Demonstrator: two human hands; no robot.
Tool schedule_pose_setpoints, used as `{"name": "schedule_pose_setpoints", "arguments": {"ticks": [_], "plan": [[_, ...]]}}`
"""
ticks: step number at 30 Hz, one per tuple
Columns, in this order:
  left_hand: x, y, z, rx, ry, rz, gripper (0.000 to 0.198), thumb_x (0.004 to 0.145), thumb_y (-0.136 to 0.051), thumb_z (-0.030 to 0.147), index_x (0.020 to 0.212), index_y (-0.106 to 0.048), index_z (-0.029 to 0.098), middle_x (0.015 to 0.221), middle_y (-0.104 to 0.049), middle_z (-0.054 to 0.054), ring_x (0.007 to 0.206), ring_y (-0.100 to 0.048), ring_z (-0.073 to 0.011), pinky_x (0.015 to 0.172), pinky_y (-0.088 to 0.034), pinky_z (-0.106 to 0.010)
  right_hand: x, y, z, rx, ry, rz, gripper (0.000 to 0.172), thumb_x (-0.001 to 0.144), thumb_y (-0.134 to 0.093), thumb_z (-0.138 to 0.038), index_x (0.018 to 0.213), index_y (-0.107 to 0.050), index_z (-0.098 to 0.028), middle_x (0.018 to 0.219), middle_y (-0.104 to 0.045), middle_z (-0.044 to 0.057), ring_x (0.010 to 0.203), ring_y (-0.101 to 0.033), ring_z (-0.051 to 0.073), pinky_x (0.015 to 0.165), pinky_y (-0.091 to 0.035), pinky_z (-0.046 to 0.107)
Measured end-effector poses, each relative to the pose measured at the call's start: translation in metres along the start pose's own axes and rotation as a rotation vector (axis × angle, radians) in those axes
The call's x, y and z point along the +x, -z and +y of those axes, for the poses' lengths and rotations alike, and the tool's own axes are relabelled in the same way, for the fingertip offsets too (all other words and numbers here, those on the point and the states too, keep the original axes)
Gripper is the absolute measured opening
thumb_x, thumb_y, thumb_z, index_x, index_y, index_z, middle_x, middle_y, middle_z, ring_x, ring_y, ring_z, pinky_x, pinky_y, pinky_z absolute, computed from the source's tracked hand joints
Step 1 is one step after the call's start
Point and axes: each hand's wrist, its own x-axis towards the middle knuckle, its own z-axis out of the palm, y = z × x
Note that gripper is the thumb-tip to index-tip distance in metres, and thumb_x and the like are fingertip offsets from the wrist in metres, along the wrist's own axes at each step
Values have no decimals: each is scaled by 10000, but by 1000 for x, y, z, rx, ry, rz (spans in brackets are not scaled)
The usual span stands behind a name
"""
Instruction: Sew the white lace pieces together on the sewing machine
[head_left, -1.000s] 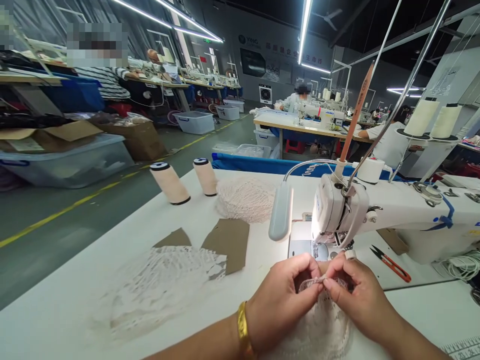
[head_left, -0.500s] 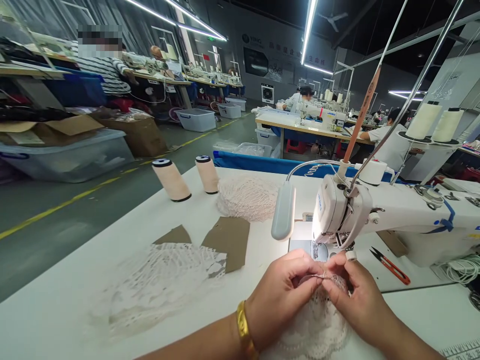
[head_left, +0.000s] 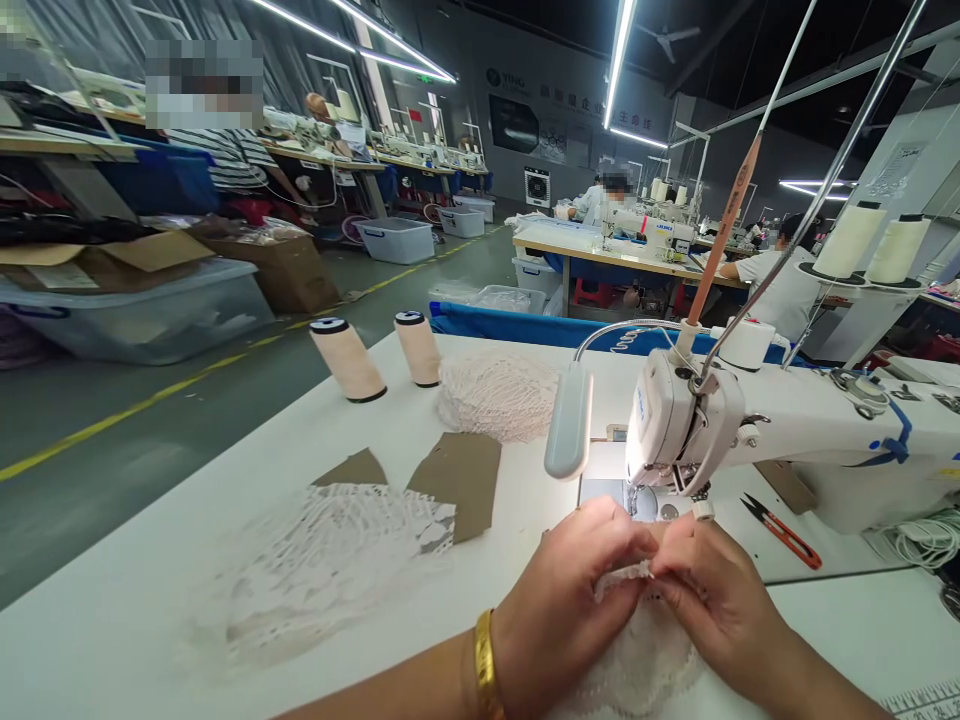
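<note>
Both hands pinch the upper edge of a pale lace piece (head_left: 637,660), just in front of the sewing machine (head_left: 660,420). My left hand (head_left: 574,590) has thumb and fingers closed on the edge from the left. Close against it, my right hand (head_left: 712,590) grips the same edge. The lace hangs below the hands onto the white table, its scalloped border partly hidden by them. Directly behind my fingers are the lit needle and presser foot (head_left: 636,498). More white lace (head_left: 315,570) lies spread at the left, partly over a brown card pattern (head_left: 476,485).
Orange thread snips (head_left: 781,530) lie right of the needle area. Two peach thread cones (head_left: 349,360) and a lace heap (head_left: 499,395) stand at the table's back. A lamp (head_left: 568,420) hangs left of the machine head. A ruler (head_left: 926,700) lies lower right. Co-workers sit farther off.
My fingers have shifted along the lace edge and rolled over it, the left hand's knuckles now higher. The lace between them is bunched differently.
</note>
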Motion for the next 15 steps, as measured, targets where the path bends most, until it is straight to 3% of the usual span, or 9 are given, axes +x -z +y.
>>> {"name": "schedule_pose_setpoints", "arguments": {"ticks": [5, 11, 13, 15], "plan": [[-2, -4, 1, 119, -97, 86, 179, 836, -563, 74, 807, -670, 214, 774, -598, -4, 721, -559, -148, 633, -414, -246, 1, 2, -2, -8, 184, 33, 316, 983, -567, -76, 1144, -664, -330, 950, -647, 6, 808, -631, 166, 699, -517, 257], [-6, -6, 2, 130, -219, 189, 189, 868, -544, 72, 782, -644, 209, 713, -577, 8, 649, -528, -134, 575, -388, -231, 0, -2, -7, 90, 161, 138, 126, 1042, -569, -200, 1023, -678, -260, 860, -649, -1, 701, -608, 152, 642, -525, 263], [-6, -4, 4, 128, -264, 186, 208, 872, -527, 63, 830, -667, 212, 721, -587, 10, 643, -534, -129, 577, -400, -228, 1, -2, -9, 23, 189, 158, 127, 1049, -567, -210, 995, -671, -260, 791, -642, -16, 660, -602, 143, 613, -516, 250], [-6, -1, 10, 125, -317, 177, 210, 909, -533, 78, 865, -687, 214, 731, -595, 10, 645, -539, -123, 585, -410, -229, -1, 1, -13, -122, 316, 154, 170, 1052, -540, -158, 1042, -679, -257, 772, -649, -14, 652, -607, 138, 607, -506, 245]]}}
